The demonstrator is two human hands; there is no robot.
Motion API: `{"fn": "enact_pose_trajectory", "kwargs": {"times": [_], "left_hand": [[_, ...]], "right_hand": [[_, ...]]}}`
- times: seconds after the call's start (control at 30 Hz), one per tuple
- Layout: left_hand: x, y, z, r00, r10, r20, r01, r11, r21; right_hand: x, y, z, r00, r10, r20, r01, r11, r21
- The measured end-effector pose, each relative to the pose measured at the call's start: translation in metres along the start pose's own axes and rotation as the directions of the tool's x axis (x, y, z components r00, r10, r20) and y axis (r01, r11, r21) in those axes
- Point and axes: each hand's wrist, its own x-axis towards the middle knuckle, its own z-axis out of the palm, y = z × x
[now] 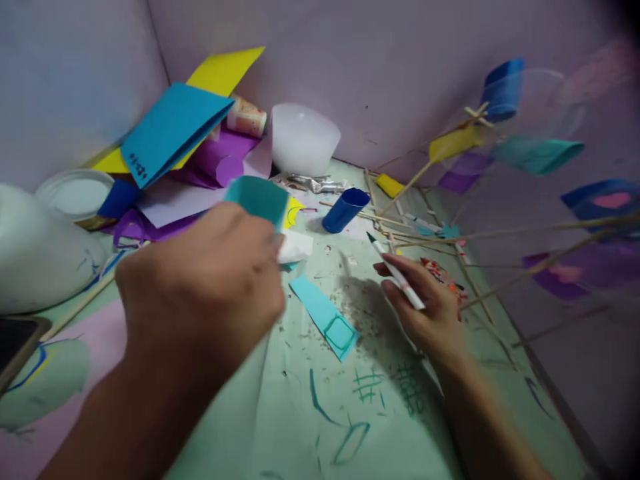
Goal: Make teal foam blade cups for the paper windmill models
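Note:
My left hand (210, 273) is closed and slightly blurred, held up over the left middle of the table. Its fingertips are turned away, so what they hold is hidden. A curved teal paper piece (260, 199) shows just beyond its knuckles; whether the hand touches it I cannot tell. My right hand (425, 300) grips a white marker (404, 280), its dark green tip uncapped and pointing up and left. Between the hands lies a light turquoise paper strip (320, 310) with a green outline drawn near one end. A dark blue paper tube (345, 210) stands farther back.
Folded blue card (175, 130) and purple paper (210, 160) are piled at the back left. Near the wall sits a white rounded container (305, 140). Sticks with coloured paper pieces (455, 143) rise at the right. A phone-like dark object (17, 347) lies at the left edge.

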Motion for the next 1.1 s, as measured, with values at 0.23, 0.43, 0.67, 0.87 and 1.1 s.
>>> {"fn": "enact_pose_trajectory", "kwargs": {"times": [0.23, 0.43, 0.67, 0.87, 1.1], "left_hand": [[0.02, -0.015, 0.001, 0.918, 0.396, -0.04, -0.302, 0.758, 0.578], [0.018, -0.014, 0.007, 0.855, 0.518, -0.029, -0.396, 0.687, 0.609], [0.019, -0.014, 0.016, 0.861, 0.508, -0.027, -0.411, 0.726, 0.551], [0.018, -0.013, 0.02, 0.903, 0.424, -0.066, -0.364, 0.838, 0.407], [0.007, 0.0, 0.013, 0.983, 0.129, -0.133, -0.145, 0.982, -0.124]], "right_hand": [[-0.007, 0.02, 0.005, 0.956, -0.112, 0.271, 0.19, 0.941, -0.279], [-0.008, 0.015, 0.009, 0.933, -0.073, 0.353, 0.179, 0.944, -0.278], [-0.006, 0.006, 0.01, 0.928, -0.026, 0.373, 0.153, 0.936, -0.317], [-0.008, 0.005, 0.011, 0.934, -0.057, 0.352, 0.16, 0.95, -0.27], [-0.009, -0.003, 0.01, 0.978, -0.074, 0.197, 0.107, 0.981, -0.164]]}}
